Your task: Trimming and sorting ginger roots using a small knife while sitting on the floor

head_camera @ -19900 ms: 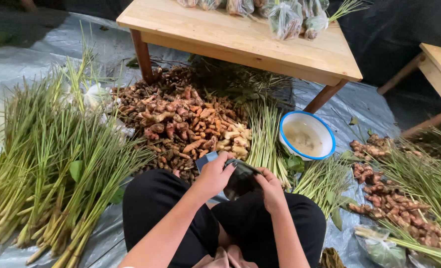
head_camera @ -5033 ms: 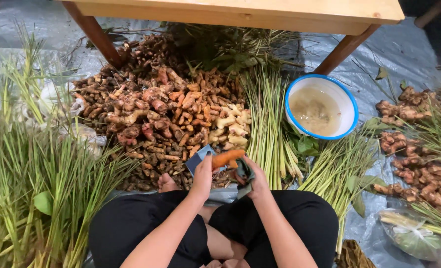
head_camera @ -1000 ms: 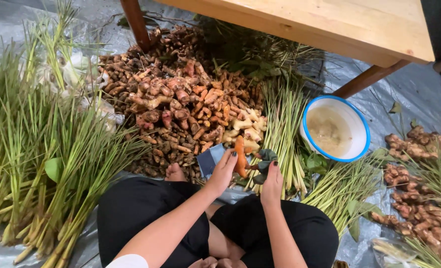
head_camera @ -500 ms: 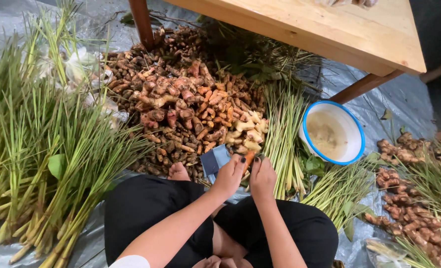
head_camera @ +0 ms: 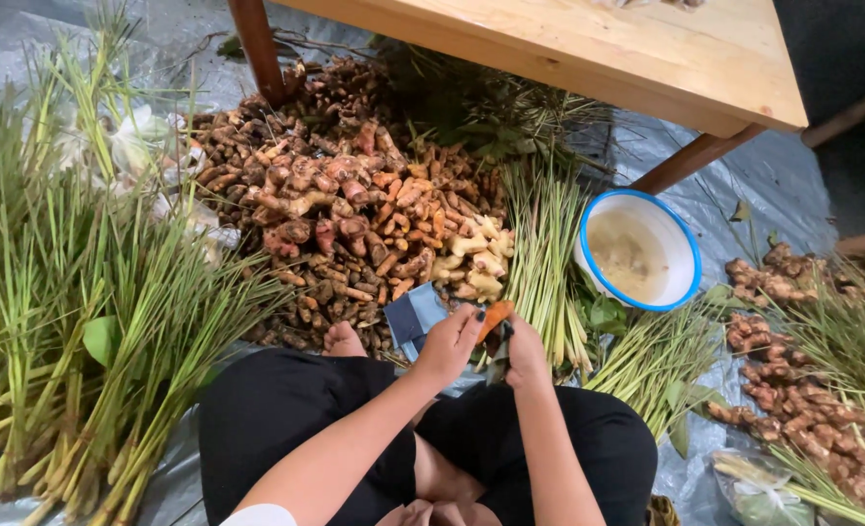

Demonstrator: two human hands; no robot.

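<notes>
Grey tarp [head_camera: 744, 195] w/ root pile [head_camera: 345, 214], lemongrass bundles [head_camera: 72, 321], bowl [head_camera: 637, 250].

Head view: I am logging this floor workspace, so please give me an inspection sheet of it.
Surface: grey plastic sheet spread on the floor, wrinkled.
Job's things: orange root piece held between both hands; a dark tool hangs below it, its kind unclear.
Clutter: large root pile, lemongrass bundles, more lemongrass stalks, smaller root heap, blue-rimmed white bowl, blue cloth.
Hands: left hand and right hand both closed on the root piece, fingers curled.
Cables: nothing seen.
Surroundings: wooden table above the pile; person sits cross-legged in black trousers.
</notes>
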